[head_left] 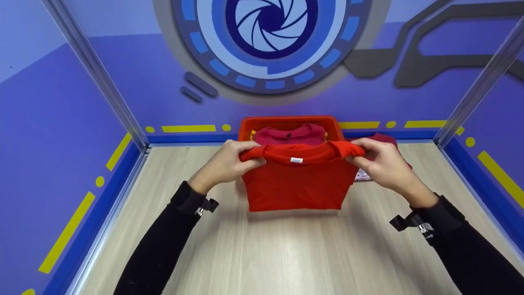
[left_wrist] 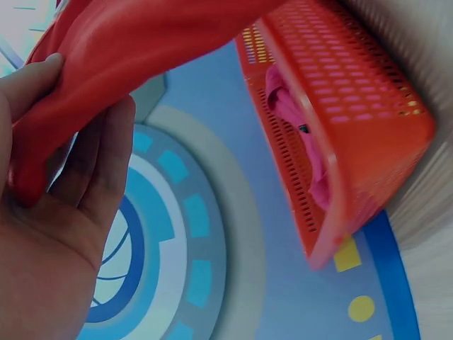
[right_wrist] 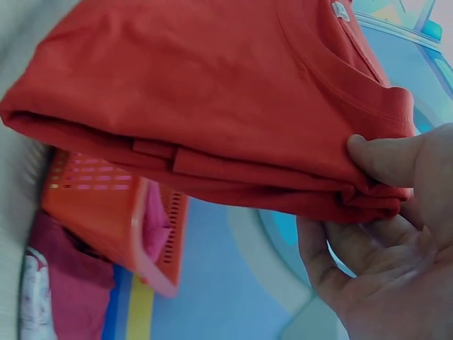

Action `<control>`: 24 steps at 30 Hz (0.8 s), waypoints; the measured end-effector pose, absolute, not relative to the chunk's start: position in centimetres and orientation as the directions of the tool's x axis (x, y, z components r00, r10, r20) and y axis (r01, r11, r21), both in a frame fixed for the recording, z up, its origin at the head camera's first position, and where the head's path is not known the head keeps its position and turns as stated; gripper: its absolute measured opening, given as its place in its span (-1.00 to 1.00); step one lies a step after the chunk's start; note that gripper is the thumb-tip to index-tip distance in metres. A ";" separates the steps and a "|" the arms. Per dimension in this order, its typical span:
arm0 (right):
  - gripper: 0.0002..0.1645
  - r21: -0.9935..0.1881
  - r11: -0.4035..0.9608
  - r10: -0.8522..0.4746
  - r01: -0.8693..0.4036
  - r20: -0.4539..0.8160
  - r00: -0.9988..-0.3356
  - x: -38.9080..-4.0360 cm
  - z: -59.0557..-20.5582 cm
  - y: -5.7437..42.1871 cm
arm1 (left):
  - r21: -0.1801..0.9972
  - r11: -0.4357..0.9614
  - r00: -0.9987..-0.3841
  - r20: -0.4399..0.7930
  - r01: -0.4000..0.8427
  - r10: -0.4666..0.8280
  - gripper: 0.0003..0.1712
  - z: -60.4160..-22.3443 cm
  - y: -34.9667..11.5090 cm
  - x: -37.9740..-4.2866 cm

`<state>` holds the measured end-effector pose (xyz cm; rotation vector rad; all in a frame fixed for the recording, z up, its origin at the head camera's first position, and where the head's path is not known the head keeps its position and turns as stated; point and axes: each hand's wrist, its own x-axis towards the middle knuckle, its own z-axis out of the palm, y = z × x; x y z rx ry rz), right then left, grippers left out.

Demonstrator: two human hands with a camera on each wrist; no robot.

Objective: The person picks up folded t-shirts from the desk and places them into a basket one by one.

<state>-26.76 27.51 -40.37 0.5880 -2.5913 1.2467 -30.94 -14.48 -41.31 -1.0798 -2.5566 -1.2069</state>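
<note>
A folded red T-shirt hangs between my two hands, collar up, with a small white label at its neck. My left hand pinches the shirt's left top corner between thumb and fingers. At the opposite corner my right hand grips the cloth the same way; the right wrist view shows the folded layers of the shirt stacked under the thumb. Behind the shirt stands an orange-red basket holding a dark pink garment and a bit of yellow cloth. The shirt hides most of the basket's front in the head view.
Right of the basket lies a dark red folded garment with a white patterned piece by it. The light wooden table ends at blue printed walls at the back and on both sides.
</note>
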 end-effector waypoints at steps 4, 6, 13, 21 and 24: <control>-0.77 -0.707 0.570 -0.259 -0.418 0.329 -0.908 -28.0 -39.7 27.3 | 0.657 0.434 -0.765 0.367 0.616 0.530 -0.87 -40.5 -14.6 -32.1; -0.77 -0.691 0.597 -0.241 -0.409 0.331 -0.912 -29.2 -39.7 27.1 | 0.669 0.448 -0.784 0.353 0.593 0.510 -0.88 -40.3 -14.4 -33.2; -0.75 -0.662 0.669 -0.211 -0.337 0.266 -0.941 -35.2 -41.1 26.2 | 0.687 0.555 -0.866 0.231 0.468 0.444 -0.87 -41.1 -13.4 -37.9; -0.78 -0.599 0.742 -0.207 -0.301 0.222 -0.953 -39.9 -42.8 24.9 | 0.648 0.676 -0.920 0.105 0.351 0.377 -0.86 -42.6 -12.5 -41.7; -0.76 -0.563 0.775 -0.220 -0.288 0.186 -0.958 -41.3 -43.7 24.6 | 0.610 0.727 -0.930 0.047 0.316 0.365 -0.82 -43.3 -12.0 -42.4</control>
